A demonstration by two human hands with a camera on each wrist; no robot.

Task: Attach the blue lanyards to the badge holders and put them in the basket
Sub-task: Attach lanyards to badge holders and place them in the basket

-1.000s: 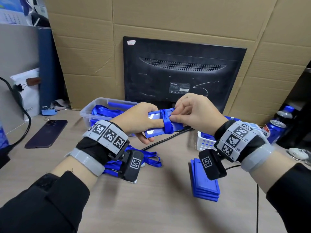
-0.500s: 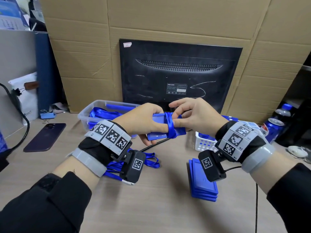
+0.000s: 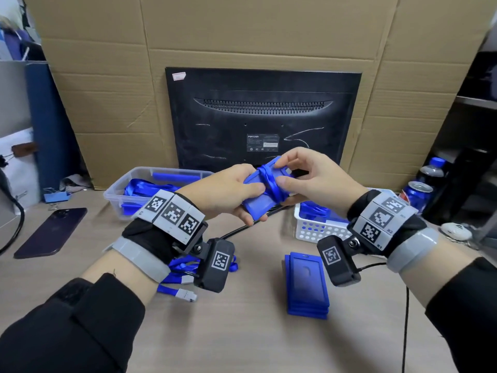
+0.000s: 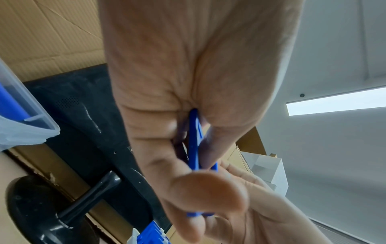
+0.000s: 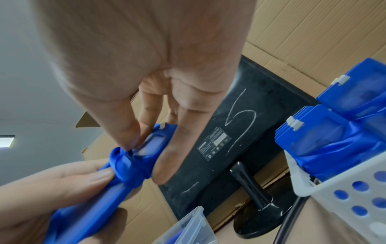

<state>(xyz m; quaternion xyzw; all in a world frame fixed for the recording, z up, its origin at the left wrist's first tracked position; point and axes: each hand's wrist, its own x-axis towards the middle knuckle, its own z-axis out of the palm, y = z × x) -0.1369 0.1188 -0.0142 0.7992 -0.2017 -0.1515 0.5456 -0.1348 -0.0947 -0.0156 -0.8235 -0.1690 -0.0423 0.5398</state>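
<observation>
We find the tub [image 3: 150,181] left and the basket [image 3: 317,232] right before the monitor [image 3: 263,117]; holder stack [image 3: 306,286] lies on the bench [image 3: 242,340].

A blue badge holder [image 3: 256,204], blue lanyard [image 3: 271,184] wound around its middle, is held tilted above the desk.

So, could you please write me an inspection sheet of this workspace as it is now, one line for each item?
Surface: light wood-look desk.
Job's things: badge holder with blue lanyard wrapped around it, held above desk; stack of badge holders; loose lanyards; white basket already holding finished pieces.
Clutter: clear bin, phone, can, bottle.
Grippers: left hand grips holder; right hand fingers pinch the wrapped end.
Cables: black cable crossing the desk under the hands.
Surroundings: monitor back, cardboard.
</observation>
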